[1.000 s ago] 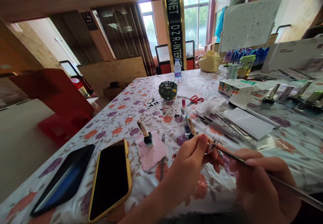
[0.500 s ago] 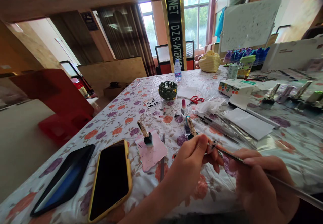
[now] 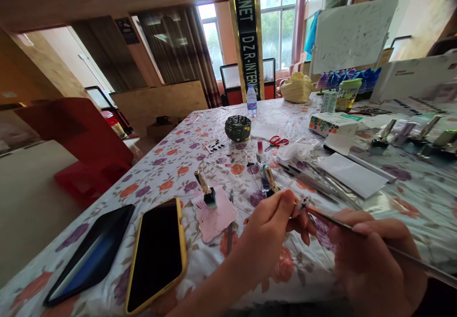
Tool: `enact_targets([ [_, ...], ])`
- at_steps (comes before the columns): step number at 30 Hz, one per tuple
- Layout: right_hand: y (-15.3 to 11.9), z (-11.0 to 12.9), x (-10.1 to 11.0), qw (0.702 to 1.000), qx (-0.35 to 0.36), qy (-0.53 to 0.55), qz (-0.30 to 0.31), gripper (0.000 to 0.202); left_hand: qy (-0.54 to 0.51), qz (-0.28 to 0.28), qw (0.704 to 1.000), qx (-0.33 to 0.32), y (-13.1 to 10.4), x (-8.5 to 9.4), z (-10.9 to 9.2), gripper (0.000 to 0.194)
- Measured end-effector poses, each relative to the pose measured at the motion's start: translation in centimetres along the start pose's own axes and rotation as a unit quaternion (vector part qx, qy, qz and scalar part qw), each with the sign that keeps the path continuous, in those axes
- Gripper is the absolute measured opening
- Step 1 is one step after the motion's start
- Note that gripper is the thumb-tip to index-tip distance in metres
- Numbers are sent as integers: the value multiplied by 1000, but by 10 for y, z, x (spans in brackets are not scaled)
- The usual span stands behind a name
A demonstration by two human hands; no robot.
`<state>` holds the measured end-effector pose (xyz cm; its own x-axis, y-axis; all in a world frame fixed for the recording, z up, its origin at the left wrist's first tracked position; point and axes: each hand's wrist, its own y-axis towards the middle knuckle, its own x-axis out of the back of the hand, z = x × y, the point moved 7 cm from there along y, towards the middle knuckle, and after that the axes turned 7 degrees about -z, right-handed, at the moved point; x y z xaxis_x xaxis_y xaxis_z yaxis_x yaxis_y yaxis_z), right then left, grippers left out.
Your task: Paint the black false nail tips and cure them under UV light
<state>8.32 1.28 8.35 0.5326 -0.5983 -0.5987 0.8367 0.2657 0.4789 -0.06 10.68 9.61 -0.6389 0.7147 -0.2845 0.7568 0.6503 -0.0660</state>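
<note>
My left hand (image 3: 271, 226) is closed, pinching a small pale nail tip (image 3: 303, 205) with black marks between thumb and fingers. In my closed right hand (image 3: 380, 257) lies a slim nail brush (image 3: 335, 221), its end close to the nail tip; whether they touch I cannot tell. Just behind my left hand stands a gold-capped polish bottle (image 3: 271, 179), partly hidden. Another dark polish bottle (image 3: 210, 196) with a gold cap rests on a pink wavy-edged plate (image 3: 217, 224). Beside that plate lies a thin tool (image 3: 230, 233).
Two phones, one black (image 3: 89, 255) and one yellow-cased (image 3: 157, 255), lie at the left. Further back are a woven basket (image 3: 238, 128), red scissors (image 3: 278, 141), a pink-capped bottle (image 3: 260, 153) and a water bottle (image 3: 252, 102). Several polish bottles (image 3: 382, 136) stand right.
My right hand has shifted slightly right with the brush. The nail tip has turned or moved a little, while my left hand stays nearly still.
</note>
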Motion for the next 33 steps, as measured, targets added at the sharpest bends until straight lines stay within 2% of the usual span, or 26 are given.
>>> enact_targets([
  [7,6,-14,5,994,-98,40,37,13,-9,16,1000,8,2,-1,-1,30],
  [10,7,-15,2,990,-117,55,54,15,-25,9,999,23,1,-1,-1,29],
  [18,3,-11,-2,993,-83,20,80,10,-72,20,994,75,2,1,4,27],
  [24,-1,-6,-2,996,-39,2,80,9,-76,11,994,82,2,1,5,31],
  [33,-3,-5,-3,996,-27,-7,80,11,-86,13,992,92,2,-1,5,33],
])
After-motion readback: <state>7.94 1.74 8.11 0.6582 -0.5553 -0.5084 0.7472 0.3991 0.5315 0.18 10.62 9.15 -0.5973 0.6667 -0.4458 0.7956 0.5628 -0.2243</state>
